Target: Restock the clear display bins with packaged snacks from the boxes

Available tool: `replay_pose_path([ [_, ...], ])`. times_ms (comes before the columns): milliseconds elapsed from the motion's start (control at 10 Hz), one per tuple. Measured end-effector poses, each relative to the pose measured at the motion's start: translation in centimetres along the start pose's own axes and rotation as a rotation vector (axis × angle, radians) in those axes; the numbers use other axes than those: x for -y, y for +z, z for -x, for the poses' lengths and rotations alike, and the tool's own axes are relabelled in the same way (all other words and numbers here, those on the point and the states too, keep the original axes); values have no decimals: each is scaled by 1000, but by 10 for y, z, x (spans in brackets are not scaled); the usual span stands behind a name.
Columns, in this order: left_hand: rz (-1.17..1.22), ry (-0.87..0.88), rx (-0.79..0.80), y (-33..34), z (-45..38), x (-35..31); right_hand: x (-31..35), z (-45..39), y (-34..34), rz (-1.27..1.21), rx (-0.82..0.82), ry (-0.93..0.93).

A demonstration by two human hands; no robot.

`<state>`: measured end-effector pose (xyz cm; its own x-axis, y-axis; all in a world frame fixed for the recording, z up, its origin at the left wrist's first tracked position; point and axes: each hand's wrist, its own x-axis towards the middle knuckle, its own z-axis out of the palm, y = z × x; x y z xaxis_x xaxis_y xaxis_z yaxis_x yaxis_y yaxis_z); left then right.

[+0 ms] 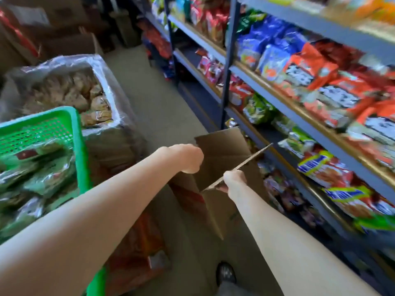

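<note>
a grey metal shelving unit [277, 90] is running along the right side, its tiers carrying packaged snacks: blue bags [271, 54] and orange-red bags [316, 82] are lying on a middle tier, green bags [258, 110] and yellow-and-red packs [329, 171] on the tiers below. the floor [158, 107] is bearing a plastic-lined box of brown packets [70, 92] at the left, with more cardboard boxes [70, 45] blurred farther back.

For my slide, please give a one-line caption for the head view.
Both hands, left and right, grip a cardboard box beside snack shelves.
</note>
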<state>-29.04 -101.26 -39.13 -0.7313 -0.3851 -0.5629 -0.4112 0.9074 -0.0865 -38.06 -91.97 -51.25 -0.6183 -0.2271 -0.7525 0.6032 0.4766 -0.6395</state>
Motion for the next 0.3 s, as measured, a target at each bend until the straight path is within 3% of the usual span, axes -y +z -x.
replay_pose_path([
  [300,128,-150,84,3,-147,64,39,-127,63,-33,127,222],
])
